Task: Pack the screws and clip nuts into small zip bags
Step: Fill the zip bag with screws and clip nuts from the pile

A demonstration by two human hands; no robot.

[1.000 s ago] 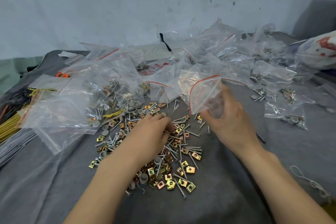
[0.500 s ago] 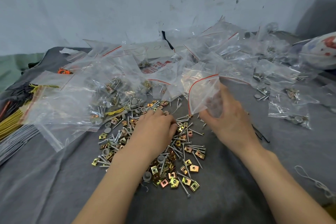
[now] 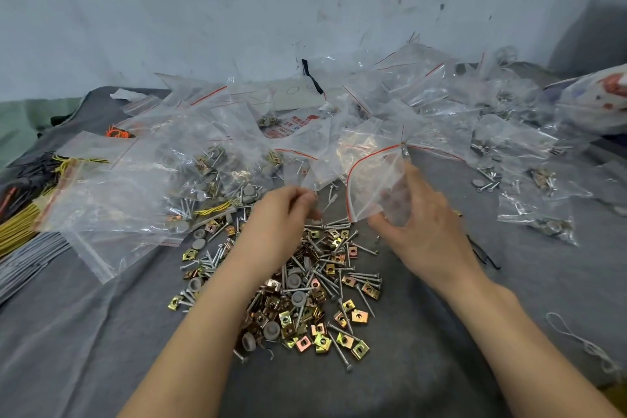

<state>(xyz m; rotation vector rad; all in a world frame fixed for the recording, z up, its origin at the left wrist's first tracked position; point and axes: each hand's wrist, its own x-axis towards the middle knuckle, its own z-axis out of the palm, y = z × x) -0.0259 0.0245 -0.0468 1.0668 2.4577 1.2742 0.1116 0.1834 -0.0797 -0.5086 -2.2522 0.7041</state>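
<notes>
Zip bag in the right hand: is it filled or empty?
Apparently empty: through the clear zip bag only fingers of the right hand show, with no metal parts visible inside.

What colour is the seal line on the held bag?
Red, on the zip bag; head view.

2 hands: left hand (image 3: 281, 214), right hand (image 3: 427, 224). 1 zip bag (image 3: 373, 176) held in the right hand. The other zip bags (image 3: 112, 190), heaped beyond the hands & out to both sides: dozens, too many to count. The screws (image 3: 363, 276) lie loose on the tabletop under & between the hands: dozens, no exact no. poss. The clip nuts (image 3: 359, 316) in the same pile: also dozens. Grey round caps (image 3: 293, 281) in the pile: at least 7. 1 thick yellow wire bundle (image 3: 17, 231) far left of the left hand. 1 orange band bunch (image 3: 118, 133) beyond it. 1 white string loop (image 3: 576, 339) right of the right forearm.
</notes>
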